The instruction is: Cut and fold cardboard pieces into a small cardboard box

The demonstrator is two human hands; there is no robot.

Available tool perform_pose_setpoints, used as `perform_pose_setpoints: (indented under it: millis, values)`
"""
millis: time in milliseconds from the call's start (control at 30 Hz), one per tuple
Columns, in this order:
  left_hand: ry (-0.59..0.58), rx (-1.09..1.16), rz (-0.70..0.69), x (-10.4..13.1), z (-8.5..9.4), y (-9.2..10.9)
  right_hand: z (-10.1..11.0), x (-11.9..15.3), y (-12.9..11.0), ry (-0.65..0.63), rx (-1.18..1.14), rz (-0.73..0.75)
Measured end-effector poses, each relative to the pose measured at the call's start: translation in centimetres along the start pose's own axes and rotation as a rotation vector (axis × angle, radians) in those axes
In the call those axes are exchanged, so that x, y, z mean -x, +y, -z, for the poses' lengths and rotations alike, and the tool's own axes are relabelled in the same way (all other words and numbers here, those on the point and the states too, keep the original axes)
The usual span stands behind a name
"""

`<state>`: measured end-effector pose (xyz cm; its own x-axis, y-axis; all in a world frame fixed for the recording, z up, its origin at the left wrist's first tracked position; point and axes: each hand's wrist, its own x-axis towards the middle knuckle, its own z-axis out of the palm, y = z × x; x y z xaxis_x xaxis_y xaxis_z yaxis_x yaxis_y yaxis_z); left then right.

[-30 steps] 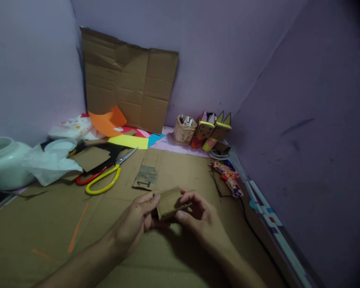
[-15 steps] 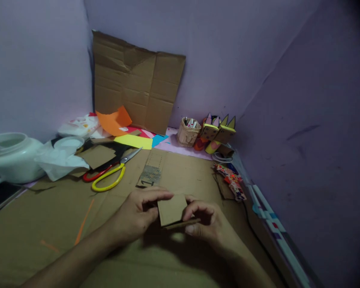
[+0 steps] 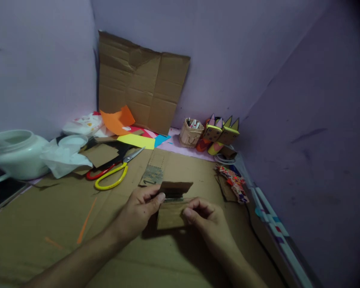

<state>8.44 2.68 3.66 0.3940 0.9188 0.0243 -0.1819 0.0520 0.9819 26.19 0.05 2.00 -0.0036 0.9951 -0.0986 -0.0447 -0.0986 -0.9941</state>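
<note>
A small folded piece of cardboard is held between both hands above the cardboard-covered table. Its upper flap stands raised and its lower flap faces me, with a dark gap and a greyish strip between them. My left hand pinches the left side near the fold, thumb in front. With thumb and fingers, my right hand grips the right edge of the lower flap. Just beyond the hands lies a printed cardboard strip. Scissors with red and yellow handles rest to the left of it.
At the left stand a white pot and crumpled white plastic. Orange paper and yellow paper lie at the back. A pen holder and decorated figures stand right of them. A large cardboard sheet leans on the wall.
The cardboard piece has been tilted and opened: its top flap now stands up, showing the inside. My left thumb has moved onto its front. The view has shifted slightly.
</note>
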Motion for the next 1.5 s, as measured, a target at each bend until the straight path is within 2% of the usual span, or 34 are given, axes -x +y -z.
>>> perform_pose_setpoints:
  millis: [133,267,367,567,633,733,833,933,1067,1133,1267,1500]
  values:
    - [-0.131,0.012,0.011,0.4,-0.1,0.3,-0.4,-0.2,0.8,0.045,-0.166,-0.008]
    - [-0.184,-0.07,-0.025,0.5,-0.4,0.6,-0.4,0.0,0.4,0.065,-0.112,-0.086]
    - [-0.154,-0.097,-0.031,0.6,-0.8,0.5,-0.3,0.1,0.0,0.074,-0.125,-0.113]
    - [0.004,-0.278,-0.023,0.4,-0.7,-0.1,-0.1,-0.1,0.0,0.064,-0.314,-0.212]
    - [0.05,-0.345,-0.088,0.3,-0.5,-0.3,-0.1,0.0,-0.1,0.005,-0.383,-0.281]
    - [0.094,-0.4,-0.19,0.3,-0.4,-1.0,-0.3,0.2,-0.1,-0.159,-0.46,-0.401]
    - [0.059,-0.401,-0.232,0.4,-0.5,-1.4,-0.5,0.4,0.0,-0.265,-0.401,-0.4]
    - [-0.03,-0.315,-0.087,0.5,-0.4,-1.1,-0.4,0.4,-0.1,-0.24,-0.344,-0.362]
    - [-0.013,-0.033,0.192,0.5,-0.3,-0.7,-0.3,0.2,-0.3,-0.153,-0.336,-0.336]
    - [-0.024,-0.039,0.25,0.5,-0.6,-0.6,-0.4,0.3,-0.4,-0.123,-0.319,-0.312]
    - [-0.053,-0.149,0.289,0.5,-1.6,-0.4,-0.6,0.5,-0.3,-0.091,-0.295,-0.296]
    - [-0.029,-0.112,0.22,0.5,-2.2,-0.7,-0.7,0.3,0.0,-0.174,-0.282,-0.356]
